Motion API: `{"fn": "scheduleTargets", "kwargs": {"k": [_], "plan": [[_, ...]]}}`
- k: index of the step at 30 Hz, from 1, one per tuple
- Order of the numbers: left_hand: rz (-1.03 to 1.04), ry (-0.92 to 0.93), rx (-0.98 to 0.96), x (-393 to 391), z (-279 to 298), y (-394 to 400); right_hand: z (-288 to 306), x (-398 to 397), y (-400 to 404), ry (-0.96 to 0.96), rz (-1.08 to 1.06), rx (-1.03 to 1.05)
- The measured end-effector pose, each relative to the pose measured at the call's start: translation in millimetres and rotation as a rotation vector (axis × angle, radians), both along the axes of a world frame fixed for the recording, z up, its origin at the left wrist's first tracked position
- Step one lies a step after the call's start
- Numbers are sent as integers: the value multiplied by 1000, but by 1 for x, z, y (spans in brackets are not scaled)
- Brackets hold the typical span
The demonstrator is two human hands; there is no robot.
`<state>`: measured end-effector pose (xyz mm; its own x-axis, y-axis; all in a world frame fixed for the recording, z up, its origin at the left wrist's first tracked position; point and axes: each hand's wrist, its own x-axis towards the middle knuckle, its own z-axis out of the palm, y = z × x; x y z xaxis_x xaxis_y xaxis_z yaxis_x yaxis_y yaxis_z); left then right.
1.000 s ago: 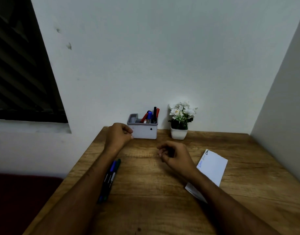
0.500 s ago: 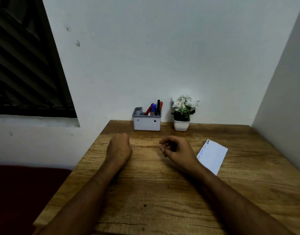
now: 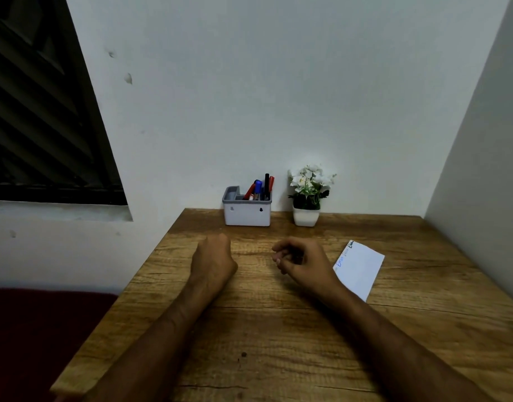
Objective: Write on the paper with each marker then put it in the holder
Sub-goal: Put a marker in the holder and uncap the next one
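Note:
A white and grey holder [image 3: 246, 214] stands at the back of the wooden table [image 3: 278, 329], with red, blue and black markers [image 3: 261, 188] upright in it. The white paper [image 3: 361, 268] lies to the right, with blue and black writing along its far edge. My left hand [image 3: 213, 261] rests on the table in front of the holder, fingers curled under, with nothing seen in it. Just left of the paper, my right hand [image 3: 303, 262] hovers loosely curled and empty. No loose marker shows on the table.
A small white pot of white flowers [image 3: 306, 195] stands right of the holder against the back wall. A side wall [image 3: 481, 169] borders the table on the right. The table's left edge [image 3: 127, 285] drops to a dark red floor.
My left hand has drawn back from the holder toward me. The view has tilted up, and the markers that lay under my left forearm are out of sight. My right hand has barely moved.

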<state>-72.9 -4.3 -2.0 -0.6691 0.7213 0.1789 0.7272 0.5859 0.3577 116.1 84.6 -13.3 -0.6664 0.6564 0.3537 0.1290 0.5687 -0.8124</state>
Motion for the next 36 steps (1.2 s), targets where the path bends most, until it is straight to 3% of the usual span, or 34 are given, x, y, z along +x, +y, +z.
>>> {"fn": "scheduleTargets", "kwargs": {"k": [7,13,21,27,34,36], "plan": [[-65,-226,210,7,28,10,5,0,-1,69,-21,-105],[-168,-717,491,33,48,23,10,1,-3,82,-31,-194],[-112,-1084,609,69,43,42,10,16,1,43,-80,-261],[-71,-1201,693,83,31,58,15,27,8,-27,-157,-273],[-12,-1492,725,90,24,77,24,38,17,-86,-166,-305],[151,-1479,859,73,26,78,25,49,16,-140,-143,-367]]}}
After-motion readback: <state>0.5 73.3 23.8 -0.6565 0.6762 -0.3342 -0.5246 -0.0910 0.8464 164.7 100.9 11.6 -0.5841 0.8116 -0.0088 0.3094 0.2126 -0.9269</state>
